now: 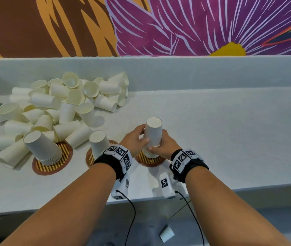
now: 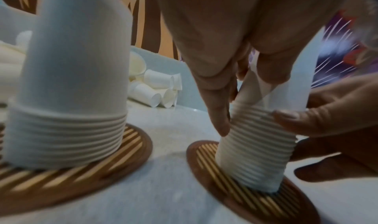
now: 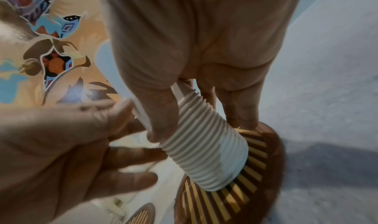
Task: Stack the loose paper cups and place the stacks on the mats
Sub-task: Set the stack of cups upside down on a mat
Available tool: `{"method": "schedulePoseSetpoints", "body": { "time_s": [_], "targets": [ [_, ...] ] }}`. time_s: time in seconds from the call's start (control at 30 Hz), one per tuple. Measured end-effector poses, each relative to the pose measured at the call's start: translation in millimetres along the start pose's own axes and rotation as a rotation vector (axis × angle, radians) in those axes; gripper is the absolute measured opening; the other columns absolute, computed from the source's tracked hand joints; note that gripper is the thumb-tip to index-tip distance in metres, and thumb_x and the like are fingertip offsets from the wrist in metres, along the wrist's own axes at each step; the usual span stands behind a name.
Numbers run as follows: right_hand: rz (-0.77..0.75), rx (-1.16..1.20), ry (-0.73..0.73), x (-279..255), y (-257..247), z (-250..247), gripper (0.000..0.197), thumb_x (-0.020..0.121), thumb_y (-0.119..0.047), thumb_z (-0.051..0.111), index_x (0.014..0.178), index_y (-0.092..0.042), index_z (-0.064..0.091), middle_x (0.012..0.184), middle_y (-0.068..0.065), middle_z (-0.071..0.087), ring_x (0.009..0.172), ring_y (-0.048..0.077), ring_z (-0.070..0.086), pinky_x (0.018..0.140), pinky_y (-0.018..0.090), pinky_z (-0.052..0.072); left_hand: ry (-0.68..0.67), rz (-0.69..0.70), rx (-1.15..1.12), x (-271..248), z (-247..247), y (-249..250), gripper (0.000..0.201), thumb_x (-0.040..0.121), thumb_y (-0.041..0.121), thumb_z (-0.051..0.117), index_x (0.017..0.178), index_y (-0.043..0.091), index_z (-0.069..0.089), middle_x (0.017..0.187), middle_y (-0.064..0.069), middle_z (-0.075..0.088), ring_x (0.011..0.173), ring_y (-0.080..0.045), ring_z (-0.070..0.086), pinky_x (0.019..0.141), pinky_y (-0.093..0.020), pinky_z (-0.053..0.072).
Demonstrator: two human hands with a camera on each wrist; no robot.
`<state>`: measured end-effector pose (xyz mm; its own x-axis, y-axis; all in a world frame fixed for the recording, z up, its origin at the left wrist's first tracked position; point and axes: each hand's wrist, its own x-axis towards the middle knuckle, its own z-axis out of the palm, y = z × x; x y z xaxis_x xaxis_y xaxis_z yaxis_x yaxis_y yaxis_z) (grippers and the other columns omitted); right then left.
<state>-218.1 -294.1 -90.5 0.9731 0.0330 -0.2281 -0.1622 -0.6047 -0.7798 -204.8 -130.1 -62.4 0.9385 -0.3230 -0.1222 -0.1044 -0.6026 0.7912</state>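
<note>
both hands on it: the left hand (image 1: 135, 139) and right hand (image 1: 164, 145) curl their fingers round the tall upside-down stack of white paper cups (image 1: 153, 134), which stands tilted on the right-most round brown mat with yellow stripes (image 1: 145, 161). two more upturned cup stacks (image 1: 42, 148) sit on mats to the left, and behind them a loose heap of white paper cups (image 1: 61, 103) lies on the pale counter (image 1: 221, 130).

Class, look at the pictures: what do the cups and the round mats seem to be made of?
Cups: matte white paper, probably; thin walls, rolled rims showing as ridges in the stack.
Mats: likely wood or bamboo; brown rim, yellow and dark slat-like stripes, slight sheen. Printed stripes cannot be ruled out.
</note>
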Motion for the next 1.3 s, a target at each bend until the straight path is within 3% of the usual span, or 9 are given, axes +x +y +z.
{"method": "schedulePoseSetpoints", "body": {
  "time_s": [0.1,0.2,0.3,0.4,0.57,0.93,1.3],
  "targets": [
    [0.000,0.025,-0.023,0.3,6.0,3.1,0.082,0.074,-0.029,0.078,0.138,-0.020,0.028,0.129,0.002,0.052,0.120,0.023,0.051,0.099,0.039,0.044,-0.041,-0.055,0.071,-2.3,6.3,-12.2,0.051,0.098,0.022,0.049,0.146,0.024,0.032,0.142,-0.003,0.050,0.130,-0.022,0.048,0.098,-0.027,0.036],
    [-0.012,0.013,-0.011,0.1,10.6,6.6,0.086,0.073,-0.030,0.079,0.140,-0.020,0.026,0.132,0.003,0.051,0.120,0.022,0.050,0.095,0.033,0.042,-0.077,-0.111,0.117,-1.9,11.8,-22.9,0.049,0.100,0.018,0.044,0.147,0.023,0.031,0.143,-0.005,0.050,0.131,-0.025,0.046,0.100,-0.030,0.036],
    [0.002,0.007,0.018,3.4,12.3,10.3,0.087,0.071,-0.035,0.081,0.138,-0.022,0.027,0.130,0.001,0.052,0.118,0.022,0.052,0.096,0.035,0.045,-0.092,-0.124,0.130,2.5,13.6,-26.5,0.050,0.100,0.015,0.042,0.147,0.024,0.031,0.143,-0.004,0.049,0.131,-0.025,0.045,0.102,-0.031,0.036],
    [0.026,0.021,0.047,6.6,13.0,10.6,0.089,0.066,-0.041,0.084,0.135,-0.024,0.029,0.127,0.001,0.055,0.117,0.023,0.055,0.096,0.041,0.048,-0.126,-0.135,0.133,8.8,16.4,-26.4,0.053,0.099,0.015,0.044,0.148,0.026,0.029,0.143,-0.002,0.049,0.130,-0.025,0.046,0.102,-0.033,0.036],
    [0.052,0.031,0.050,11.1,17.8,-0.3,0.085,0.070,-0.031,0.081,0.136,-0.020,0.028,0.128,0.004,0.055,0.118,0.026,0.054,0.096,0.040,0.047,-0.153,-0.121,0.142,19.1,22.4,-21.3,0.056,0.097,0.014,0.047,0.148,0.026,0.028,0.142,-0.003,0.050,0.129,-0.026,0.048,0.102,-0.035,0.038],
    [0.101,0.024,0.116,21.8,33.5,-26.5,0.082,0.073,-0.031,0.078,0.136,-0.020,0.027,0.128,0.006,0.055,0.118,0.028,0.055,0.095,0.040,0.047,-0.167,-0.105,0.106,49.9,41.2,-5.5,0.059,0.096,0.011,0.049,0.149,0.027,0.027,0.142,-0.004,0.051,0.129,-0.025,0.049,0.105,-0.036,0.040],
    [0.148,0.005,0.139,21.0,33.9,-34.2,0.078,0.078,-0.025,0.075,0.140,-0.016,0.027,0.132,0.007,0.052,0.121,0.028,0.052,0.091,0.032,0.042,-0.187,-0.110,0.094,59.3,47.6,-6.5,0.066,0.093,0.012,0.056,0.150,0.025,0.025,0.145,-0.003,0.048,0.130,-0.023,0.049,0.106,-0.036,0.042]
  ]
}}
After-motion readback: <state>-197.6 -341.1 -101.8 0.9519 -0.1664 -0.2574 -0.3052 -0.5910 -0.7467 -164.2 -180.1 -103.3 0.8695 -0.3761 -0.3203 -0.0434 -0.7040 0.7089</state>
